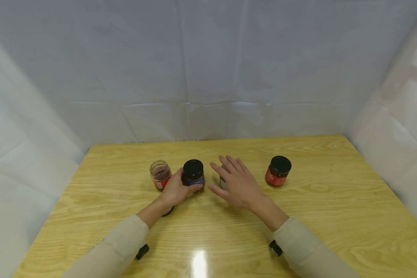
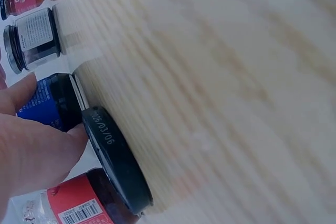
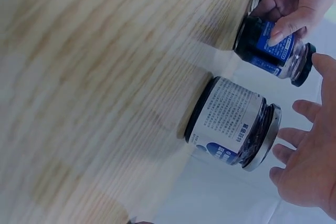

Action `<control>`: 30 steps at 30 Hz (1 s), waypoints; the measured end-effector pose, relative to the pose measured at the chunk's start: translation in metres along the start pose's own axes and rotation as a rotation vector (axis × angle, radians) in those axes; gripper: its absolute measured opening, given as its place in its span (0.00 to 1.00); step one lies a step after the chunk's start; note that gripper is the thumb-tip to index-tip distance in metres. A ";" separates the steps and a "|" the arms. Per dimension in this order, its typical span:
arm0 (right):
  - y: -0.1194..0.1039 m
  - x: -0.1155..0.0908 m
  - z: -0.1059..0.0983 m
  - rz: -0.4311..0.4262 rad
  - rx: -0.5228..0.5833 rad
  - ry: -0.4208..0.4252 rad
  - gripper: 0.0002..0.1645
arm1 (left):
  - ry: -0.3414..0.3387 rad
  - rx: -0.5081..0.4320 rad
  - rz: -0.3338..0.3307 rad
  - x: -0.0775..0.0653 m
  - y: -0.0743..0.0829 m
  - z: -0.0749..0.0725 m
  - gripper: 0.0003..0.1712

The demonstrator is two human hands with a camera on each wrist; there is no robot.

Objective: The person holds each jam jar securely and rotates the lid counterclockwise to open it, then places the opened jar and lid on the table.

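My left hand (image 1: 177,190) grips a glass jar with a blue label (image 1: 194,180) and a black lid, thumb on the near side. The jar stands upright on the table. My right hand (image 1: 238,184) hovers with spread fingers by a jar with a white label (image 3: 228,114) and a silver lid. In the head view that hand hides most of this jar. Just left of the left hand stands an open glass jar with a red label (image 1: 160,173), dark contents inside. A loose black lid (image 2: 118,161) lies near it, mostly hidden under the left wrist in the head view.
Farther right on the wooden table (image 1: 319,208) stands a red-labelled jar (image 1: 278,172) with a black lid. White sheeting (image 1: 208,77) hangs behind the table and on both sides. Small black wrist devices show below both sleeves.
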State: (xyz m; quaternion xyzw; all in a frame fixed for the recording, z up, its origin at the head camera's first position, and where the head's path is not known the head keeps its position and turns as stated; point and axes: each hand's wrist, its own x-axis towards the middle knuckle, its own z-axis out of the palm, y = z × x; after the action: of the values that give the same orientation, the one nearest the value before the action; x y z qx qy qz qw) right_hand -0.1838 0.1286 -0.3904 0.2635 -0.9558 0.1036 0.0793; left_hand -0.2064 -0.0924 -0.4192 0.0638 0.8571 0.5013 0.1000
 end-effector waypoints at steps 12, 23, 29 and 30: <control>0.006 -0.007 -0.008 0.014 0.066 0.016 0.40 | 0.054 0.009 0.022 -0.004 0.001 0.002 0.41; 0.007 -0.014 -0.017 0.021 0.064 0.034 0.41 | 0.070 0.036 0.149 -0.016 0.008 -0.001 0.39; 0.001 -0.021 -0.027 -0.006 0.038 0.074 0.41 | 0.045 0.040 0.209 -0.025 0.011 -0.003 0.39; 0.000 -0.023 -0.029 -0.009 0.032 0.079 0.41 | 0.038 0.035 0.220 -0.027 0.012 -0.003 0.38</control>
State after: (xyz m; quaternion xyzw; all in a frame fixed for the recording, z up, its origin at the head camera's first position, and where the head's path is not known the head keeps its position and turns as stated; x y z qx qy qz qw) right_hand -0.1615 0.1465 -0.3670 0.2647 -0.9489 0.1290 0.1131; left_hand -0.1811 -0.0949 -0.4047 0.1499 0.8553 0.4953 0.0270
